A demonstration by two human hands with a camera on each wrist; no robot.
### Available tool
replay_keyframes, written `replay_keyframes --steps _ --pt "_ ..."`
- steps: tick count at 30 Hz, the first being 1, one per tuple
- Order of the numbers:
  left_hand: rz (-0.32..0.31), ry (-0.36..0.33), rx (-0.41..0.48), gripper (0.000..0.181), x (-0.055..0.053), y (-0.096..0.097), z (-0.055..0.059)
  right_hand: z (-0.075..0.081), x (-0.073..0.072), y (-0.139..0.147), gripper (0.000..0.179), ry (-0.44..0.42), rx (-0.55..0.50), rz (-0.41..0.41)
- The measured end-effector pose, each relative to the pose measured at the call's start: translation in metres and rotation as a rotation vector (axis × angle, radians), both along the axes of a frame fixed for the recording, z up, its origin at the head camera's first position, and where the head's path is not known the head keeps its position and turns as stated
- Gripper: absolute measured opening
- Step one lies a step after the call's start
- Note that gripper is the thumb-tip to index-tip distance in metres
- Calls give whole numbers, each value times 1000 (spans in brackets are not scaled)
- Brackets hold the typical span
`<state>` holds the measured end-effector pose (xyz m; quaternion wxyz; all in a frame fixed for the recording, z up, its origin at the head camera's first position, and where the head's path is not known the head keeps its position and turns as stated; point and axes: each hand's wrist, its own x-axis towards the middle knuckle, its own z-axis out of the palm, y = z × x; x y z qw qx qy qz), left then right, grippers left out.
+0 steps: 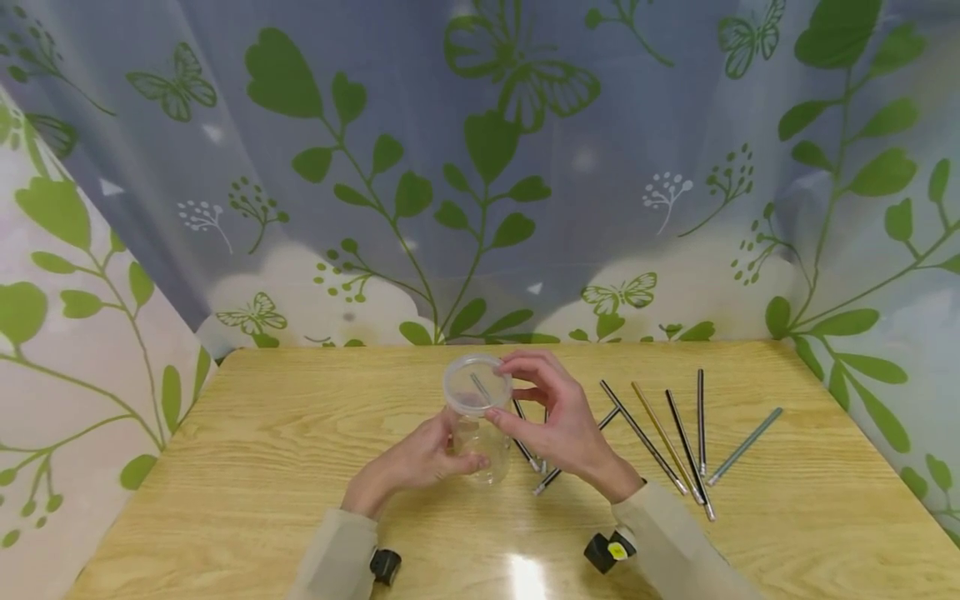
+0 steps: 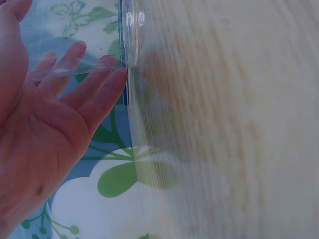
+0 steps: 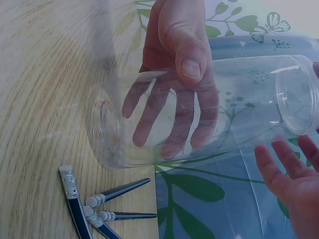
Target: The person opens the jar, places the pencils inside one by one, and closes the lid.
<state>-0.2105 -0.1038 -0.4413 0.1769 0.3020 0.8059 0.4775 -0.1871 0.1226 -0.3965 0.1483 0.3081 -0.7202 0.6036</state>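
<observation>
Clear jar (image 1: 487, 437) held long axis near-upright — left hand (image 1: 420, 458) at its 8 o'clock, half-curled round the body; right hand (image 1: 558, 417) at 3 o'clock, half-curled, gripping the rim (image 1: 467, 408).

a wood-grain table (image 1: 300, 408) here — dark pencils (image 1: 642, 437) strewn over its right half, gold pencil (image 1: 666, 442) among them — teal pencil (image 1: 746, 446) farthest right.

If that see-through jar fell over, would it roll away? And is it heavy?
Once on its side, the clear jar would probably roll, since its body is round. It's likely light for its size: its walls look thin, and nothing shows inside it in the right wrist view. It might feel slippery too, because it looks smooth and shiny.
</observation>
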Motion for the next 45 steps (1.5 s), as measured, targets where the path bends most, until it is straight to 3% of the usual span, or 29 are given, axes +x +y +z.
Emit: replay_keyframes --steps 21,32,38,45 --pt "17 32 -22 89 1 0 0 2 0 -3 60 -29 74 -13" --pt "49 26 15 92 1 -1 -2 1 -1 -3 53 -50 7 12" --pt "99 49 -2 91 1 -5 -2 1 -2 -5 47 -52 21 33" --pt "98 60 7 82 -2 -6 0 3 -8 -10 52 -56 58 2"
